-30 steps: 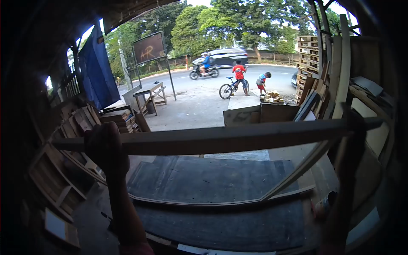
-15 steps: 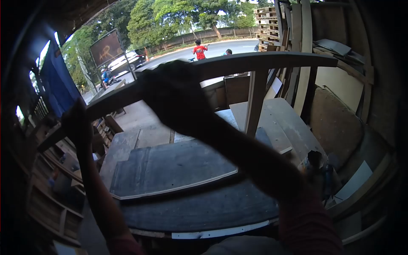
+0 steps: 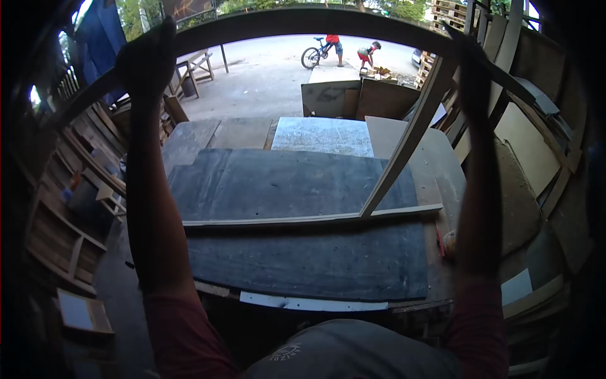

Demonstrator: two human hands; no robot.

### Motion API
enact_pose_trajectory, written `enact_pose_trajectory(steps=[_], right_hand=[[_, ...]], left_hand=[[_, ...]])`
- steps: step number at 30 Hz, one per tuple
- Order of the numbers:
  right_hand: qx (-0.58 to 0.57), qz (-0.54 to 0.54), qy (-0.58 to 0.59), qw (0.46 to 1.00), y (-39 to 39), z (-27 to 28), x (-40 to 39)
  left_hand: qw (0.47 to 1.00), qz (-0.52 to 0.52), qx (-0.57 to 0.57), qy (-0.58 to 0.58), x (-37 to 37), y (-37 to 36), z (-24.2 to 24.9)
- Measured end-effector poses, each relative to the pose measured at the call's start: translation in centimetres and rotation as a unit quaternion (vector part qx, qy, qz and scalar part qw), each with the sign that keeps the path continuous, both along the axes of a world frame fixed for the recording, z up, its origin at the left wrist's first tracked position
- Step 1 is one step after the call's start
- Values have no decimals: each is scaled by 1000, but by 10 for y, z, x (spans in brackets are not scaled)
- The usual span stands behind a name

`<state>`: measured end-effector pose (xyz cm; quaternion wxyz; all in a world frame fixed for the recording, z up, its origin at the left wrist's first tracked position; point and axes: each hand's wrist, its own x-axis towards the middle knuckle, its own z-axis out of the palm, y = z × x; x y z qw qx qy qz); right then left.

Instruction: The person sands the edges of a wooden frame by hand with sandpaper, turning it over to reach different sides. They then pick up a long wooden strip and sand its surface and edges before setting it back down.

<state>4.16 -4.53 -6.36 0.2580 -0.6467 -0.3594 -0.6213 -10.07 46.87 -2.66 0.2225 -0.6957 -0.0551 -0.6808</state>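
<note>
Both of my arms are raised toward a long wooden beam (image 3: pixel 303 26) that spans the top of the view. My left hand (image 3: pixel 146 60) is wrapped round the beam at the left. At the right, my right hand (image 3: pixel 472 72) grips it near the joint with a slanting crosspiece (image 3: pixel 410 136). The crosspiece runs down to a lower rail (image 3: pixel 271 221), which lies over dark boards (image 3: pixel 303 259) on the work table. Both hands are dark against the light.
Wood strips and panels (image 3: pixel 527 148) lean at the right. More frames (image 3: pixel 63 246) stand at the left. Beyond the table are brown boards (image 3: pixel 385 98), a bicycle (image 3: pixel 312 55) and two people (image 3: pixel 367 54) outside. A white strip (image 3: pixel 312 302) lies along the near table edge.
My right hand has moved right along the beam, and my left hand has moved up and right. The beam now sits higher and more level, and the view has tilted downward.
</note>
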Motion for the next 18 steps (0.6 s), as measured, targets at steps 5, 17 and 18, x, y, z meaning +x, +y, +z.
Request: enact_pose_trajectory(steps=[5,17,18], right_hand=[[-132,74,-86,985,172,30,-100],[-59,-91,138,985,-50,16,-31],[-17,-86,179,980,-17,16,-39]], left_hand=[[985,35,169,-13,14,51,-1],[989,-117,-68,-52,-14,-28,-3],[992,-112,-38,-55,-13,-28,-3]])
